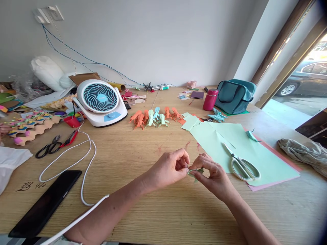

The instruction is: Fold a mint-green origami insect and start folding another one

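Note:
Both my hands meet over the wooden table (143,211) near its front middle. My left hand (170,168) and my right hand (212,173) pinch between their fingertips a small folded piece of green paper (194,172), mostly hidden by the fingers. Right of my hands lie large light-green paper sheets (265,163) on a pink sheet, with white-handled scissors (241,163) on top. Farther back stands a row of folded orange, green and blue paper figures (153,119).
A white desk fan (100,102) with a white cable (87,160) stands at back left. A black phone (46,202), black scissors (49,146), a pink bottle (210,99), a teal bag (235,95), a grey cloth (304,153) at right.

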`<state>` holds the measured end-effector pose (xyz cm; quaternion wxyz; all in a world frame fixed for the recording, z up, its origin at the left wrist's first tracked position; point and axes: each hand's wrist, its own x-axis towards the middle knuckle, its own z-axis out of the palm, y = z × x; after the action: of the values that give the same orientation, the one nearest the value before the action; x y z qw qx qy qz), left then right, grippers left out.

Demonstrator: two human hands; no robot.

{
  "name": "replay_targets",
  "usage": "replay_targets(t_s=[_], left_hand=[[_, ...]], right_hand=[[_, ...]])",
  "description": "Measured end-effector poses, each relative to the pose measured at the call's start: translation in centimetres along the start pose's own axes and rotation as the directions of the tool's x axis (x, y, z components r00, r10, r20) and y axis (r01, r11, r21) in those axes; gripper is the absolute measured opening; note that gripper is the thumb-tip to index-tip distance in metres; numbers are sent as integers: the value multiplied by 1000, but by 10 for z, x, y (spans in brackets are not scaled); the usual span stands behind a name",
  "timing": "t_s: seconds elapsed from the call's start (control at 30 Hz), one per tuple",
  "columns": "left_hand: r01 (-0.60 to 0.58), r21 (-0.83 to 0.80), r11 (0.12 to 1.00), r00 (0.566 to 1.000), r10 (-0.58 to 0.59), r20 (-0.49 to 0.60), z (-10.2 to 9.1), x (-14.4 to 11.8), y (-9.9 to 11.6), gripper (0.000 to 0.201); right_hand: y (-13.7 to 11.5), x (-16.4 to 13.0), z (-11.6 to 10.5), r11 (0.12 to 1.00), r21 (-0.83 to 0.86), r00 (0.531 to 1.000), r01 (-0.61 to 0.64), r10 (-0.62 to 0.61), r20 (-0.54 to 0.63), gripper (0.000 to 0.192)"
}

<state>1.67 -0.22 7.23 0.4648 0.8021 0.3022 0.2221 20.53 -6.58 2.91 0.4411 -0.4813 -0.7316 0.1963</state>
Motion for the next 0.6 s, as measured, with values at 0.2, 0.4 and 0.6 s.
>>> replay_targets(t_s=[0.2, 0.4, 0.6], left_hand=[[133, -186, 974, 987, -113, 114, -6, 7, -9, 17], [154, -213, 965, 981, -124, 150, -7, 7, -8, 16], [117, -181, 976, 989, -99, 105, -5, 4, -2, 14]], right_hand=[[2, 0, -2, 998, 39, 999, 54, -55, 2, 7], [2, 1, -2, 992, 56, 994, 110, -110, -3, 9], [4, 0, -1, 992, 83, 996, 94, -95, -1, 7]])
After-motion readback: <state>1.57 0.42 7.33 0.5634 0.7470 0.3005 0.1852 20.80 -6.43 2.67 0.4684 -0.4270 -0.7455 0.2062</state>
